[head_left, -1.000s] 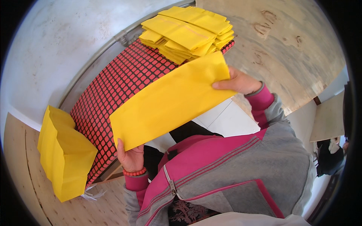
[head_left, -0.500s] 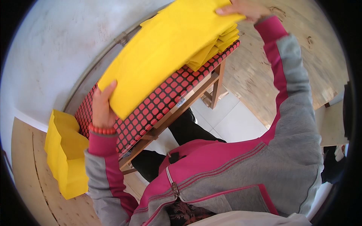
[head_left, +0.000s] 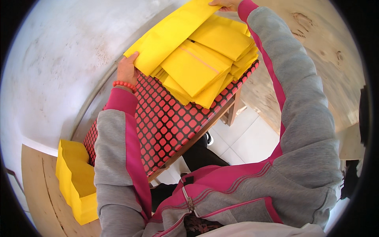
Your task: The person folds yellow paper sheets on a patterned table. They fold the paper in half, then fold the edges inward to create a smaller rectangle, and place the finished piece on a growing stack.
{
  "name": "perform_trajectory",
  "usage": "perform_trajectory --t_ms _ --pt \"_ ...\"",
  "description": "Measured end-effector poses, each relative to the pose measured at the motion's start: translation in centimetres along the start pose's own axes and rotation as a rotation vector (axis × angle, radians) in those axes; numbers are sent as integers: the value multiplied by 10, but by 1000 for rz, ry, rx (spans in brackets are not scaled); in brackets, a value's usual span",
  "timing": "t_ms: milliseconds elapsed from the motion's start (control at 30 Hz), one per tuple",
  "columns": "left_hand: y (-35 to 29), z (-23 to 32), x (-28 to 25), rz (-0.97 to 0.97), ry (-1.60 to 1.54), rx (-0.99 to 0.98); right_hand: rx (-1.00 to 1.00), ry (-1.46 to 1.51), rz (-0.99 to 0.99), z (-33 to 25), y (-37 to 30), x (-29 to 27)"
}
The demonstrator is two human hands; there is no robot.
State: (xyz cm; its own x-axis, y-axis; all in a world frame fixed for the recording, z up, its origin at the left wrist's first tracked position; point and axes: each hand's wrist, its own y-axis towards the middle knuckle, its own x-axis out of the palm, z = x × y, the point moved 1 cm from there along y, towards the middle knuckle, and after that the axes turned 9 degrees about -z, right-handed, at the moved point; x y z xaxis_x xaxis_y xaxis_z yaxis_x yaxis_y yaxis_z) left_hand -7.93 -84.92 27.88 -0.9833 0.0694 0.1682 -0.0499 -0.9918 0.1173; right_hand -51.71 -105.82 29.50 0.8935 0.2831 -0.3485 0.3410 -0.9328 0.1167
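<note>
A long flat yellow folded piece [head_left: 171, 33], of fabric or stiff paper, stretches between my two hands at the far edge. My left hand [head_left: 127, 71], with a red bead bracelet [head_left: 124, 85] at its wrist, grips the near left end between thumb and fingers. At the other end my right hand [head_left: 228, 4] pinches the far corner. Just right of the held piece, and partly covered by it, lies a stack of similar yellow folded pieces [head_left: 197, 67]. One on top carries a pale pinkish stripe.
The stack rests on a wooden-framed bench with a red-and-black patterned cover [head_left: 166, 122]. A white wall [head_left: 67, 59] with a pipe [head_left: 92, 93] runs along its left. Another yellow piece [head_left: 77, 181] stands at lower left on wooden boards [head_left: 39, 177]. A wooden surface [head_left: 312, 51] lies right.
Both hands have carried the yellow piece farther away and toward the wall, onto the far side of the stack. More of the stack and the patterned cover now shows.
</note>
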Motion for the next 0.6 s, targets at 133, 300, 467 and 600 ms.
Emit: perform_trajectory --t_ms 133,300,467,600 --pt "10 -19 -12 -38 -43 -170 26 63 -43 39 42 2" --pt "3 -25 -8 -83 68 -171 79 -470 -22 54 51 -12" --pt "-17 -18 -5 -84 -112 -226 -838 -1457 -122 50 35 -15" --pt "-32 -9 -8 -113 -60 -258 -253 -1525 -249 38 42 -3"
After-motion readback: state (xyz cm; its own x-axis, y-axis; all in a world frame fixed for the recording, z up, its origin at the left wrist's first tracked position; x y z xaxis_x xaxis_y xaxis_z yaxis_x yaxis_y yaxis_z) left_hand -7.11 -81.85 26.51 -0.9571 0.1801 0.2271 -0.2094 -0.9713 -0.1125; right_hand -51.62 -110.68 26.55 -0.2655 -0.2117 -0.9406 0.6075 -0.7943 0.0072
